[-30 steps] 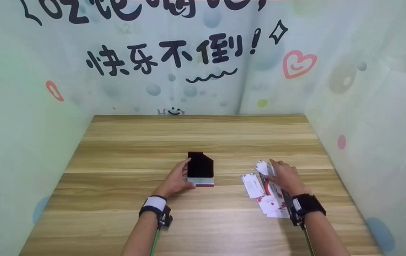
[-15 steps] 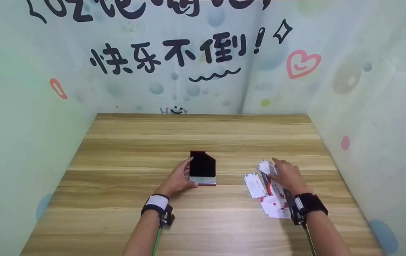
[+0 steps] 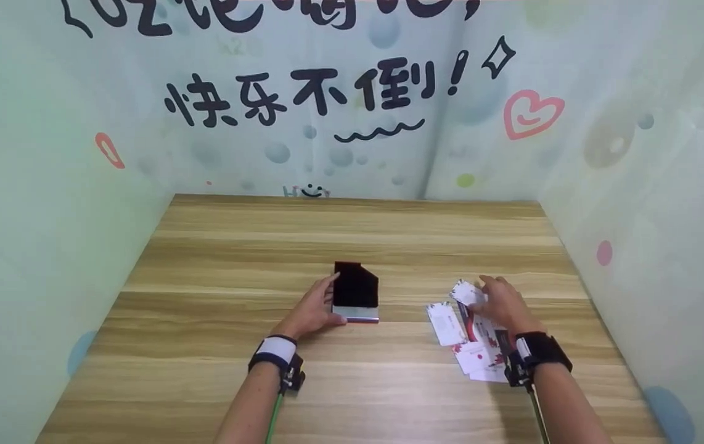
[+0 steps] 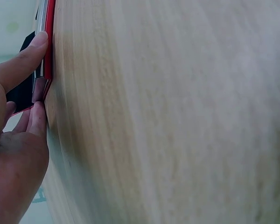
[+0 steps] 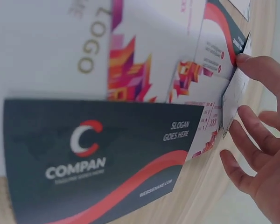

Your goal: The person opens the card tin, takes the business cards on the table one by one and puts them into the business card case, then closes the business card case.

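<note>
In the head view my left hand (image 3: 314,311) holds the left side of a card holder (image 3: 356,287) with a black inside and a silver strip along its near end. Its red edge shows in the left wrist view, where the thumb lies on one side and the fingers on another. My right hand (image 3: 506,306) pinches a white business card (image 3: 465,291) by its edges, at the far end of a spread of several cards. The right wrist view shows the thumb at one edge of that card and fingertips at the opposite edge. Closer in lies a dark business card (image 5: 102,158) with a red stripe.
Other white business cards (image 3: 446,324) overlap on the wooden table (image 3: 229,259), left of and below the right hand. A printed wall (image 3: 216,160) stands behind the table, with further walls at both sides. Each wrist carries a strapped camera with a cable.
The head view has turned slightly, so everything sits a little further right. Both hands stay where they were, at the card holder and at the cards.
</note>
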Demonstrator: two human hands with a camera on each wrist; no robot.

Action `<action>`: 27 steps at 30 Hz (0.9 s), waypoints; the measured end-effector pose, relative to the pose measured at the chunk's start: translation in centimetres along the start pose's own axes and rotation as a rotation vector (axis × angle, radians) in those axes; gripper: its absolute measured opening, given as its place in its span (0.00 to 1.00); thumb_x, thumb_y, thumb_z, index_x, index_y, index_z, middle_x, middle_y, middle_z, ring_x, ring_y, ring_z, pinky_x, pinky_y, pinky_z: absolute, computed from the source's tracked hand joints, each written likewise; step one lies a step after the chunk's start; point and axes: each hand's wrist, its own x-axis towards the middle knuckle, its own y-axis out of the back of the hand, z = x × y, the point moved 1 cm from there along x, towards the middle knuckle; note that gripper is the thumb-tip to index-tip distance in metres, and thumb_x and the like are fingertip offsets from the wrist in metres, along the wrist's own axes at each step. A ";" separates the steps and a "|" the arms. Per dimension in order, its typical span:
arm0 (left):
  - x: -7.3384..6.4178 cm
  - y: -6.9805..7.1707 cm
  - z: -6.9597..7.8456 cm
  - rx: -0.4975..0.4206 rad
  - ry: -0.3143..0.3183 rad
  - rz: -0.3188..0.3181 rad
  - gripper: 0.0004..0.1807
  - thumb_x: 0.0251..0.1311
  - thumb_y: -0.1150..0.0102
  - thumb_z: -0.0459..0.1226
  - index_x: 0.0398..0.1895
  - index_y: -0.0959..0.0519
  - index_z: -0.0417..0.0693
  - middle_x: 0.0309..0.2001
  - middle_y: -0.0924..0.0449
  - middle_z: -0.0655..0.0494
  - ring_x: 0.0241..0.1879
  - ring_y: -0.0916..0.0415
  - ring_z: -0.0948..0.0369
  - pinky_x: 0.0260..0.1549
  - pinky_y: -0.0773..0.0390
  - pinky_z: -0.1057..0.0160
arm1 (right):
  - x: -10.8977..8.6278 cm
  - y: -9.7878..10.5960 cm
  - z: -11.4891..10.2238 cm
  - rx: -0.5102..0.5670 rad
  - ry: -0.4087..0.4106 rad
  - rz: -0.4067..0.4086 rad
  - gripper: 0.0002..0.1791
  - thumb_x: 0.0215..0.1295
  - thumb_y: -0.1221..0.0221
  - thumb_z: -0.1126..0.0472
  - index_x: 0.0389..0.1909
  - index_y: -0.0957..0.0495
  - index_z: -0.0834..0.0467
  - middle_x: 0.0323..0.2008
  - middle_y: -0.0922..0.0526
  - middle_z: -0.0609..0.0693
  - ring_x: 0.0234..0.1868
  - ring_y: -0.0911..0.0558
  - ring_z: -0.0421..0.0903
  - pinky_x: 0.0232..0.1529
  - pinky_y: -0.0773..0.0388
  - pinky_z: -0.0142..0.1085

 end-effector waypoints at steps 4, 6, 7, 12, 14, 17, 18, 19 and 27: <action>0.0 0.0 -0.1 0.019 -0.011 -0.006 0.55 0.46 0.29 0.21 0.78 0.49 0.36 0.72 0.45 0.28 0.71 0.40 0.35 0.73 0.35 0.44 | 0.0 0.0 -0.1 -0.032 0.023 0.003 0.40 0.60 0.32 0.60 0.68 0.36 0.75 0.56 0.24 0.74 0.57 0.23 0.69 0.60 0.24 0.60; 0.1 -0.1 -0.2 0.014 -0.010 -0.011 0.56 0.46 0.29 0.21 0.78 0.50 0.36 0.72 0.46 0.28 0.71 0.40 0.34 0.73 0.35 0.44 | 0.1 0.0 -0.3 -0.037 0.016 -0.001 0.38 0.60 0.32 0.60 0.67 0.33 0.74 0.57 0.23 0.74 0.57 0.22 0.68 0.60 0.23 0.60; 0.1 -0.1 -0.2 0.015 -0.008 -0.011 0.56 0.46 0.29 0.21 0.78 0.50 0.37 0.72 0.46 0.28 0.71 0.40 0.34 0.73 0.35 0.44 | 0.1 0.0 -0.5 -0.040 0.014 -0.003 0.37 0.60 0.32 0.60 0.66 0.32 0.74 0.57 0.23 0.74 0.57 0.22 0.68 0.60 0.23 0.60; 0.2 0.0 -0.2 0.008 0.009 -0.008 0.56 0.46 0.29 0.21 0.79 0.50 0.38 0.73 0.47 0.29 0.72 0.41 0.35 0.73 0.35 0.45 | 0.1 -0.2 -1.2 -0.048 0.014 0.011 0.34 0.60 0.33 0.62 0.65 0.30 0.72 0.57 0.21 0.71 0.55 0.20 0.66 0.57 0.20 0.58; 0.2 0.0 -0.2 0.008 0.012 -0.011 0.56 0.47 0.30 0.21 0.79 0.50 0.38 0.73 0.47 0.29 0.72 0.41 0.35 0.73 0.35 0.44 | 0.1 -0.3 -1.4 -0.053 0.024 0.028 0.34 0.59 0.33 0.62 0.65 0.30 0.71 0.56 0.21 0.71 0.53 0.19 0.65 0.55 0.18 0.56; 0.3 0.0 -0.2 0.010 0.011 -0.014 0.56 0.46 0.30 0.20 0.79 0.50 0.38 0.72 0.47 0.29 0.72 0.41 0.34 0.73 0.35 0.44 | 0.2 -0.4 -1.6 -0.074 0.071 0.073 0.33 0.58 0.32 0.62 0.63 0.28 0.71 0.54 0.19 0.71 0.49 0.17 0.64 0.51 0.16 0.55; 0.4 0.0 -0.2 0.005 0.008 -0.016 0.56 0.46 0.30 0.20 0.78 0.51 0.37 0.72 0.47 0.28 0.72 0.41 0.34 0.73 0.35 0.44 | 0.2 -0.4 -1.7 -0.086 0.099 0.097 0.32 0.57 0.32 0.63 0.62 0.26 0.71 0.53 0.19 0.71 0.47 0.17 0.64 0.49 0.16 0.55; 0.4 0.0 -0.2 0.003 0.007 -0.017 0.56 0.46 0.30 0.20 0.78 0.51 0.36 0.72 0.47 0.28 0.72 0.41 0.34 0.74 0.36 0.44 | 0.2 -0.4 -1.8 -0.099 0.134 0.126 0.31 0.56 0.31 0.63 0.60 0.25 0.72 0.51 0.18 0.71 0.46 0.17 0.64 0.47 0.16 0.55; 0.4 0.0 -0.4 -0.014 -0.007 -0.017 0.57 0.44 0.30 0.19 0.78 0.51 0.35 0.71 0.46 0.27 0.71 0.41 0.33 0.73 0.36 0.42 | 0.8 -0.7 -3.4 -0.126 0.312 0.279 0.26 0.50 0.27 0.63 0.50 0.19 0.70 0.43 0.15 0.67 0.41 0.16 0.63 0.42 0.16 0.56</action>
